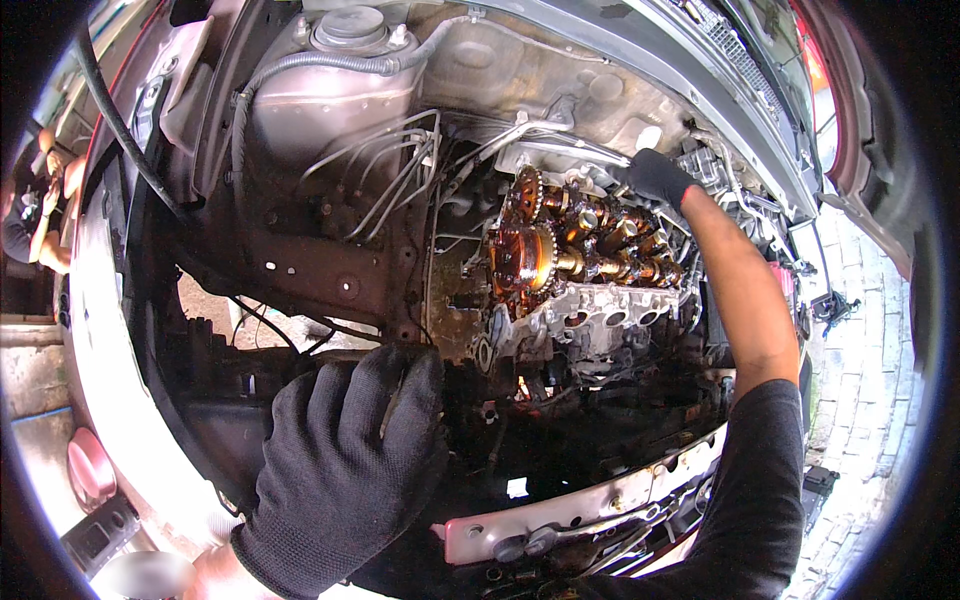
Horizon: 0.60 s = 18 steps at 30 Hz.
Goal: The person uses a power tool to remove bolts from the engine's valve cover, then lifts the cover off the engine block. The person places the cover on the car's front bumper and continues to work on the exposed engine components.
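Note:
My left hand [345, 460], in a black knit glove, is in front of the engine bay at the lower left. Its fingers are curled; a thin edge shows between two of them, but I cannot make out what it is. My right arm reaches across the engine. Beyond the oily camshafts [610, 268], my gloved right hand [660, 178] is closed like a fist near a silver bar [585, 145]; its fingertips are hidden, and whether it grips the bar is unclear. The uncovered cylinder head [600, 300] carries brown, oil-coated sprockets [525, 258] at its left end.
Thin metal pipes [395, 180] rise left of the engine. A pale front crossmember [560, 520] has wrenches [625, 550] lying along it. One black cable [125, 140] hangs at the upper left. Another person [45, 205] is at the far left. Paving [870, 400] shows at right.

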Motion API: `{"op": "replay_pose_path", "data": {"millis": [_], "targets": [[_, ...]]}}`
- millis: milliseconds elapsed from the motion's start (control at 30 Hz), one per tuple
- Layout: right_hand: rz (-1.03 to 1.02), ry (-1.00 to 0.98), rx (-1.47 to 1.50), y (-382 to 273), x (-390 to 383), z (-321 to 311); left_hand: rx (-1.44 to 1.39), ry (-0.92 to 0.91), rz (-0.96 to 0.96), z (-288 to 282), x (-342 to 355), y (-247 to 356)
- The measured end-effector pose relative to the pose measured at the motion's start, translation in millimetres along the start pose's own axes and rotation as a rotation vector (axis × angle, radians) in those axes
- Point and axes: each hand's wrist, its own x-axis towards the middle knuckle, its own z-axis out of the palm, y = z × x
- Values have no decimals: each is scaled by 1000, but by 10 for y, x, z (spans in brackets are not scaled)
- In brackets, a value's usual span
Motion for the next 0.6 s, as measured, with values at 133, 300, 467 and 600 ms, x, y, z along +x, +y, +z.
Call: {"op": "replay_pose_path", "data": {"millis": [133, 300, 467, 600], "targets": [[8, 67, -112, 159, 85, 57, 45, 65, 15, 65, -10, 22], [-297, -33, 33, 130, 27, -32, 36, 17, -5, 13, -3, 31], [139, 59, -155, 28, 14, -23, 60, 34, -2, 19, -12, 42], [-273, 186, 4, 223, 15, 24, 42, 39, 2, 13, -10, 46]]}}
